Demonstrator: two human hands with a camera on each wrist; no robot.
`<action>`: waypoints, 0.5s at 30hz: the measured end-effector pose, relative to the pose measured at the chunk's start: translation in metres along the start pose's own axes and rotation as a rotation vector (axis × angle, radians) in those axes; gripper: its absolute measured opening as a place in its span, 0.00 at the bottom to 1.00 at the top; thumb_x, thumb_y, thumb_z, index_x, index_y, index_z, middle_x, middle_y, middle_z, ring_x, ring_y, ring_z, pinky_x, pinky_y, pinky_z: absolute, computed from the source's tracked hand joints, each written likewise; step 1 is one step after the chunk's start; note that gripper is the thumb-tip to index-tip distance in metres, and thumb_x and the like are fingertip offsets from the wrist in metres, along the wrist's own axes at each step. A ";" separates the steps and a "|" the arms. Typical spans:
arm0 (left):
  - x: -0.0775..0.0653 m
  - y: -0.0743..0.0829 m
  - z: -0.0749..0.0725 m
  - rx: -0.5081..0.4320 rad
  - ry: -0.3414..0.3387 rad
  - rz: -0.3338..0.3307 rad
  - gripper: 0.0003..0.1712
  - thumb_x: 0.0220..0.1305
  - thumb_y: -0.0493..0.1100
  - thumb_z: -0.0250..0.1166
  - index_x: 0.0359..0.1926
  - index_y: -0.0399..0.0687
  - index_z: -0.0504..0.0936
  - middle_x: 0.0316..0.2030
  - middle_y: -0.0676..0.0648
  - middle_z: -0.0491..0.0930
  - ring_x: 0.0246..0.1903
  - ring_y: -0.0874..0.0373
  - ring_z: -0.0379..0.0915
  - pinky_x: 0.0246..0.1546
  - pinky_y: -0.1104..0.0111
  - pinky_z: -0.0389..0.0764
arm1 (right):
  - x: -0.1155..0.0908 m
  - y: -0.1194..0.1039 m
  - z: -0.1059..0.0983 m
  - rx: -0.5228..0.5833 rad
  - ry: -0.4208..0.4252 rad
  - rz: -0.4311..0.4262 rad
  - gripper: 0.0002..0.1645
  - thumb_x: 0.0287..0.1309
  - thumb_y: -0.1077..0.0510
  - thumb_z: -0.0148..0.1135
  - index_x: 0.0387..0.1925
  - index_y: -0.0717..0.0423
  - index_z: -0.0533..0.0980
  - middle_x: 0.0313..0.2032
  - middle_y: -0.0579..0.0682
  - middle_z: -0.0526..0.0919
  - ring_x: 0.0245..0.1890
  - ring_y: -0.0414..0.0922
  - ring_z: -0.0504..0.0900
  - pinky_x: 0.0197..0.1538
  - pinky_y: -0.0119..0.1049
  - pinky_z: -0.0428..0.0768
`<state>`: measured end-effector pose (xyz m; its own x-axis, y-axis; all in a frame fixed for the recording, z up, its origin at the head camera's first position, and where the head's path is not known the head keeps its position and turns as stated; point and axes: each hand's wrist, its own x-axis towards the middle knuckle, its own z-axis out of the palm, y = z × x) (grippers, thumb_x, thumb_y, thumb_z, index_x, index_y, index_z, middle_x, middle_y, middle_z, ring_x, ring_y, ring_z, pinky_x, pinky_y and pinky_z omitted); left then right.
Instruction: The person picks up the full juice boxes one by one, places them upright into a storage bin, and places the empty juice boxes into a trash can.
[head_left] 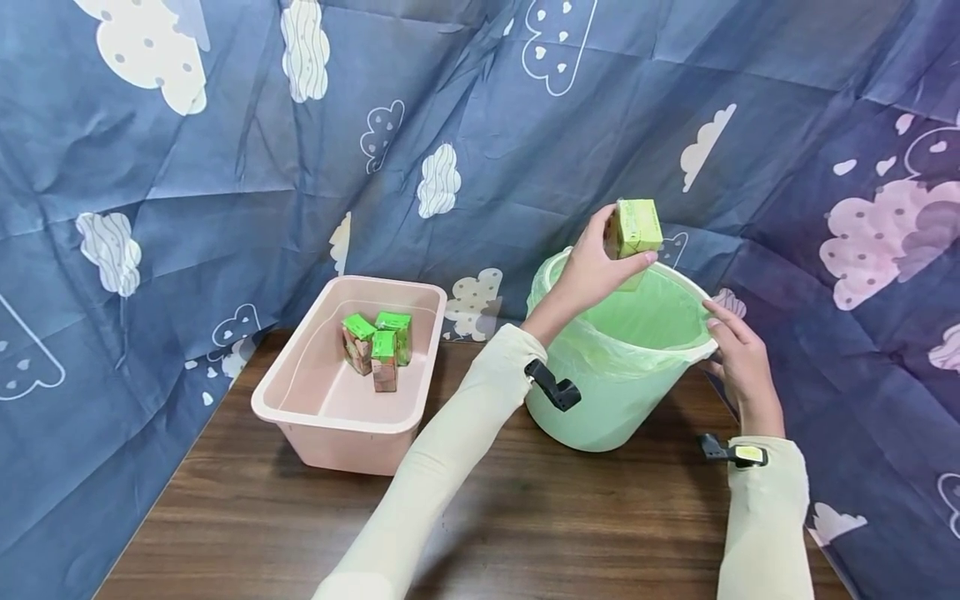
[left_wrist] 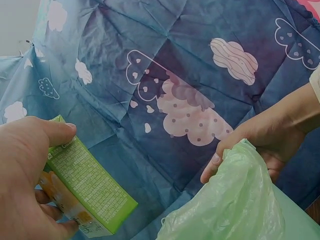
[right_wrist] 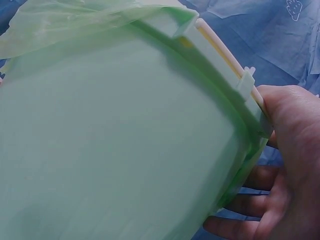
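My left hand [head_left: 587, 273] grips a green drink carton [head_left: 639, 227] by its sides, over the mouth of a pale green bin [head_left: 588, 408]. In the left wrist view the carton [left_wrist: 95, 185] shows a panel of small print and a picture on its side. The bin stands tilted to the right, lined with a thin green bag [head_left: 637, 321] that hangs over its white rim. At the bin's right side, my right hand [head_left: 741, 358] holds the rim, thumb on top and fingers under, as the right wrist view shows.
A pink plastic tub [head_left: 348, 454] stands on the left of the brown wooden table [head_left: 487, 533], with several green-topped drink cartons [head_left: 385, 362] inside. Blue cloth [head_left: 465, 83] with cloud prints hangs behind and along both sides of the table.
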<state>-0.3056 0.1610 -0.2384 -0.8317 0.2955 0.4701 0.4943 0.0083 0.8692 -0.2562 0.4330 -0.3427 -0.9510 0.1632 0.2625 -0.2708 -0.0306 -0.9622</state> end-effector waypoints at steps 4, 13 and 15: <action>0.000 -0.001 0.000 0.011 0.004 0.000 0.50 0.61 0.47 0.75 0.77 0.52 0.57 0.67 0.52 0.67 0.65 0.67 0.64 0.60 0.79 0.69 | 0.000 0.001 -0.001 -0.004 0.003 0.003 0.28 0.75 0.57 0.53 0.73 0.50 0.69 0.51 0.43 0.77 0.39 0.34 0.83 0.36 0.31 0.84; 0.003 -0.011 0.004 0.048 0.022 0.009 0.50 0.59 0.47 0.76 0.77 0.51 0.58 0.67 0.50 0.67 0.64 0.65 0.65 0.59 0.79 0.69 | -0.001 0.000 -0.002 -0.015 0.004 0.002 0.27 0.75 0.55 0.55 0.72 0.50 0.70 0.51 0.43 0.77 0.40 0.34 0.83 0.36 0.31 0.84; 0.003 -0.013 0.006 0.077 0.030 -0.002 0.51 0.59 0.48 0.76 0.77 0.52 0.58 0.67 0.50 0.67 0.65 0.63 0.64 0.60 0.77 0.68 | -0.001 0.000 -0.002 -0.022 0.005 0.004 0.28 0.74 0.55 0.55 0.72 0.49 0.70 0.52 0.43 0.77 0.41 0.34 0.83 0.36 0.31 0.84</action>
<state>-0.3131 0.1672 -0.2489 -0.8396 0.2664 0.4734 0.5093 0.0826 0.8566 -0.2543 0.4349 -0.3428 -0.9511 0.1685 0.2587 -0.2640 -0.0096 -0.9645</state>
